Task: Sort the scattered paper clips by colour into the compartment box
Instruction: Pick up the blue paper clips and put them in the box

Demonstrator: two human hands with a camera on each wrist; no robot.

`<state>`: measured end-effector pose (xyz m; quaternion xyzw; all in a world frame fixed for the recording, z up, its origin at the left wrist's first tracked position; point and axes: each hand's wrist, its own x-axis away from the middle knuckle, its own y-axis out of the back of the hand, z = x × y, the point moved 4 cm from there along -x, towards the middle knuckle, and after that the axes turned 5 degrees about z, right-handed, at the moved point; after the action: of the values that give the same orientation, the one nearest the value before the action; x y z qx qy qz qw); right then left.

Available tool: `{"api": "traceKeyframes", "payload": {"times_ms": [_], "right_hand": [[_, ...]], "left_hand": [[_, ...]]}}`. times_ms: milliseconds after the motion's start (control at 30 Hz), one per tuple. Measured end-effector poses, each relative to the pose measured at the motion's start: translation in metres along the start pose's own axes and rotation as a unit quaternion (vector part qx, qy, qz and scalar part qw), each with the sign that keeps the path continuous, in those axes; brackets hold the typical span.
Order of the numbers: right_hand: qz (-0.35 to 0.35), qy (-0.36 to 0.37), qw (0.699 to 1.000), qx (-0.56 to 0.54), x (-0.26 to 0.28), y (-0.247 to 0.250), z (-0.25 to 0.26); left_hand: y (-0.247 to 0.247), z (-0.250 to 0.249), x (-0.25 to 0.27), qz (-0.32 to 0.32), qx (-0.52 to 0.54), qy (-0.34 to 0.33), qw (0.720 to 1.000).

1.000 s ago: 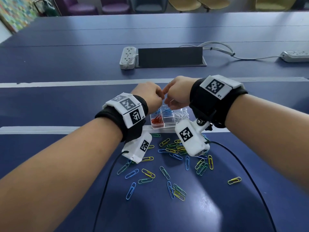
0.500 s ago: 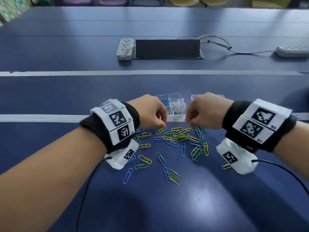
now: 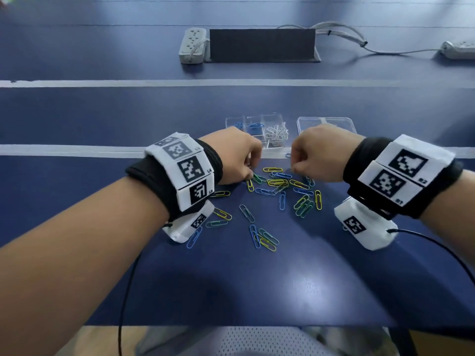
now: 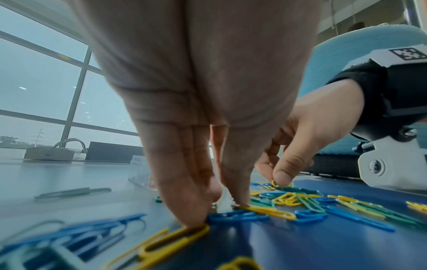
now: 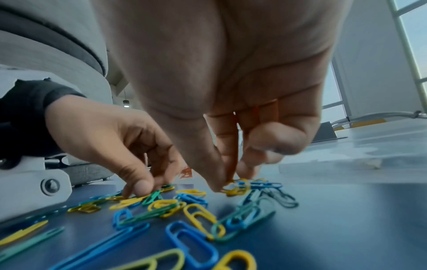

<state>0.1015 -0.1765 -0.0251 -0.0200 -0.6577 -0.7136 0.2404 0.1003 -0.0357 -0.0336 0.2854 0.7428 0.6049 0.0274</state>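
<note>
Right hand (image 5: 231, 160) fingertips on yellow clip (image 5: 233, 189), hidden overhead.

Both hands crowd the far edge of the paper clip pile (image 3: 277, 191); compartment box (image 3: 257, 132) and clear lid (image 3: 326, 124) stand just behind them; bare table (image 3: 257, 286) nearside gives free passage; power strip (image 3: 192, 44) sits well beyond.

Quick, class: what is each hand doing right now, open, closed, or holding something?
Left hand: fingers curled down into the paper clips, fingertips on them; whether it grips one cannot be told.
Right hand: closed, pinching a yellow paper clip in the pile.
</note>
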Motion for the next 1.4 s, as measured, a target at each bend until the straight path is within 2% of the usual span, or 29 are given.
{"api": "traceKeyframes", "payload": {"times_ms": [233, 500, 700, 833, 900, 967, 1000, 1067, 1133, 1200, 1400], "right_hand": [[-0.009, 0.029, 1.000, 0.004, 0.001, -0.007, 0.011], [-0.018, 0.037, 0.999, 0.011, 0.003, -0.005, 0.017], [-0.025, 0.045, 0.997, -0.064, 0.016, -0.001, 0.014], [0.031, 0.040, 0.994, -0.094, 0.032, -0.009, 0.016], [0.048, 0.026, 0.984, -0.172, 0.033, -0.013, 0.015], [0.061, 0.009, 0.960, -0.272, 0.031, -0.014, 0.015], [0.064, 0.015, 0.957, -0.282, 0.031, -0.015, 0.015], [0.069, 0.040, 0.968, -0.237, 0.032, -0.017, 0.017], [0.055, 0.056, 0.990, -0.119, 0.035, -0.020, 0.020], [0.045, 0.086, 0.995, 0.020, 0.038, -0.023, 0.026], [0.041, 0.112, 0.989, 0.084, 0.034, -0.022, 0.032]], "left_hand": [[0.000, 0.001, 0.003, 0.055, -0.026, 0.007, 0.998], [-0.003, 0.000, 0.009, 0.032, -0.041, 0.006, 0.999], [-0.002, -0.004, 0.018, 0.009, -0.058, -0.014, 0.998], [-0.006, -0.010, 0.021, 0.009, -0.099, -0.016, 0.995], [-0.007, -0.012, 0.021, 0.021, -0.118, -0.014, 0.993], [-0.009, -0.015, 0.021, 0.030, -0.133, -0.012, 0.991], [-0.010, -0.016, 0.021, 0.034, -0.137, -0.011, 0.990], [-0.011, -0.015, 0.021, 0.033, -0.138, -0.014, 0.990], [-0.010, -0.011, 0.020, 0.028, -0.122, -0.023, 0.992], [-0.009, -0.004, 0.020, 0.020, -0.097, -0.030, 0.995], [-0.003, 0.007, 0.021, -0.012, -0.071, -0.032, 0.997]]}}
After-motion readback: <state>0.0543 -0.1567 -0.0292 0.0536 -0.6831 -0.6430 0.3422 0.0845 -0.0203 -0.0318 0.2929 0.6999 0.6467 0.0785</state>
